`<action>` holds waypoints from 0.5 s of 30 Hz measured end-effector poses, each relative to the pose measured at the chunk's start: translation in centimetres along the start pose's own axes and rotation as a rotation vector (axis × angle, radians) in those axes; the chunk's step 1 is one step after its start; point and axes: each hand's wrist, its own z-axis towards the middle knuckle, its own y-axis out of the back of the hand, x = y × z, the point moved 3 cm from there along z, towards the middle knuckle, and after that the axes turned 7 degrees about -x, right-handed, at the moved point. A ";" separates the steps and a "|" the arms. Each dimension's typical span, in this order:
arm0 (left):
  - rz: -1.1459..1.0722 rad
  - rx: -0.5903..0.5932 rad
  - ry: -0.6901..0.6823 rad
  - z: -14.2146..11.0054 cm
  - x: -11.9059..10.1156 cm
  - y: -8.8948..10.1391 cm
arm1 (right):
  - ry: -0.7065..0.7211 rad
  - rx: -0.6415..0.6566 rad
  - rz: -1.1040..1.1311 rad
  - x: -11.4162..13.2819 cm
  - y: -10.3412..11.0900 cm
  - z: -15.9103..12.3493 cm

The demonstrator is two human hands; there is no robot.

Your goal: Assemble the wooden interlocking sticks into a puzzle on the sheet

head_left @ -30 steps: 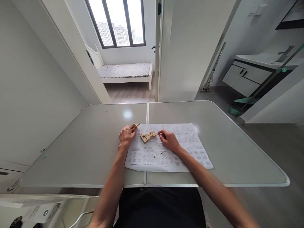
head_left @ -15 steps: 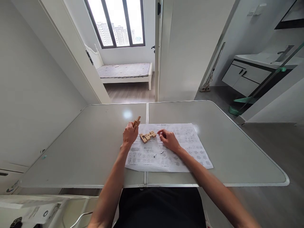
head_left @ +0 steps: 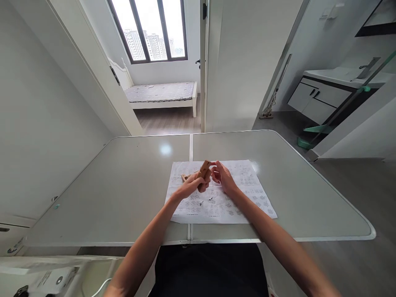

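Over from the paper's left edge has come the left hand (head_left: 198, 183), its grip closed around blocky brown wooden pieces (head_left: 204, 168), lifted over the large white paper sheet printed with small diagrams (head_left: 244, 202). Just beside it, the right hand (head_left: 223, 177) bends its fingers; whether they touch or pinch anything, I can't tell. So both hands can now work on those pieces, while other pale wooden blocks (head_left: 183, 177) (mostly hidden behind the left hand) lie on the sheet, atop the smooth grey bench (head_left: 123, 185).
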 end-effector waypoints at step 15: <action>0.257 -0.466 -0.135 1.9 3.5 3.8 | -0.035 -0.168 -0.050 -0.9 0.9 1.0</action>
